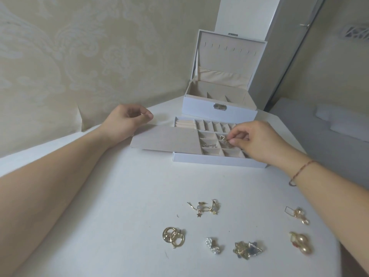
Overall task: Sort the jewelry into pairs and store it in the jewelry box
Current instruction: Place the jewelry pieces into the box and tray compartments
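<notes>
I see my right hand (257,139) pinching a gold earring (227,143) over the tray (209,157); my left hand (127,118) curls, holding nothing; the earring could slip into the wrong little slot.

Right hand (257,140) pinching (fingertips together), left hand (127,120) loosely curled.

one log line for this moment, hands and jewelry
right hand: pinching gold earring over tray compartment | left hand: resting on tray cover | table: six jewelry groups unsorted
</notes>
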Demonstrator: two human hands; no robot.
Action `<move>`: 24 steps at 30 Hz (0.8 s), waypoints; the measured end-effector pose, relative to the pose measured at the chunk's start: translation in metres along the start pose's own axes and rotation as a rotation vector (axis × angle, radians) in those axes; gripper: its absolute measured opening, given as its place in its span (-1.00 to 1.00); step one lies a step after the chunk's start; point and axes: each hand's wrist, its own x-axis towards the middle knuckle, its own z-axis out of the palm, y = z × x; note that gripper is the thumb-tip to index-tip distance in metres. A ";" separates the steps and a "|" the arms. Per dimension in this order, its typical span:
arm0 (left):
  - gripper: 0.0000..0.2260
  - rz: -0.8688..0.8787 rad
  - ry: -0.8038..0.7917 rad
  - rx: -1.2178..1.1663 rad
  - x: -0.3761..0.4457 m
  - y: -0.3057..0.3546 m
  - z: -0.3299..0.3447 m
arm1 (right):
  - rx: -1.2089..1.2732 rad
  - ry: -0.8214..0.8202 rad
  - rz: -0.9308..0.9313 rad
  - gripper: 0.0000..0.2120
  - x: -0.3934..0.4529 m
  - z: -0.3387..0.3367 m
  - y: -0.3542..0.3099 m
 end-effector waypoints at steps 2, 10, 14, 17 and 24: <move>-0.85 0.000 0.002 -0.002 0.000 0.001 0.001 | 0.012 -0.003 -0.002 -0.77 0.000 0.000 0.002; -0.84 -0.005 -0.007 -0.008 0.002 -0.003 -0.001 | 0.091 -0.220 -0.258 -0.82 -0.044 -0.023 -0.050; -0.82 -0.008 -0.004 -0.013 0.002 -0.004 -0.001 | -0.039 -0.664 -0.422 -0.62 -0.079 -0.016 -0.065; -0.85 -0.009 0.005 0.002 0.003 -0.003 0.001 | -0.072 -0.611 -0.448 -0.65 -0.086 -0.005 -0.064; -0.81 0.012 -0.001 -0.013 0.001 -0.002 -0.001 | -0.009 -0.459 -0.468 -0.90 -0.094 0.007 -0.056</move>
